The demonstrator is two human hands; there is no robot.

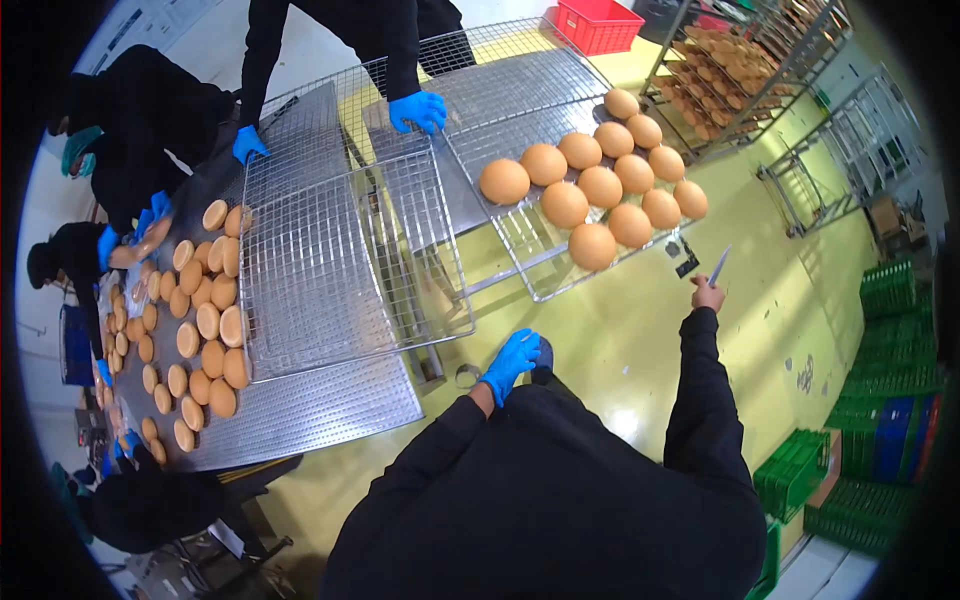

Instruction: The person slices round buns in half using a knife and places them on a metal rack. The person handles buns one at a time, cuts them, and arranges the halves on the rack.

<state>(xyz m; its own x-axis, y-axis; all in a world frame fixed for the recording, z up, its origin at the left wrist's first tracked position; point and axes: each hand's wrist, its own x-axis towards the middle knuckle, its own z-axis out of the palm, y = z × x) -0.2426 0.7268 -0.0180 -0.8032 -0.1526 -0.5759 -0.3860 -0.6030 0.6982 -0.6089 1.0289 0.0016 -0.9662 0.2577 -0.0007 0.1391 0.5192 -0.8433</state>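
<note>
My left hand (514, 364), in a blue glove, hangs in front of my body with its fingers extended and nothing visible in it. My right hand (707, 294) appears bare and is shut on a knife (720, 265), its blade pointing up and away from me. Ahead, round brown buns (600, 186) sit in rows on a wire rack (540, 293). To the left of them, a bare wire rack (322, 292) overlaps the metal table (330, 420). Neither of my hands touches a rack or a bun.
Across the table, a co-worker's gloved hands (417, 112) touch the wire racks. More buns (210, 322) lie at left, where other people work. A bun-loaded trolley (720, 82) and a red crate (596, 26) stand at the back. Green crates (795, 472) are stacked at right.
</note>
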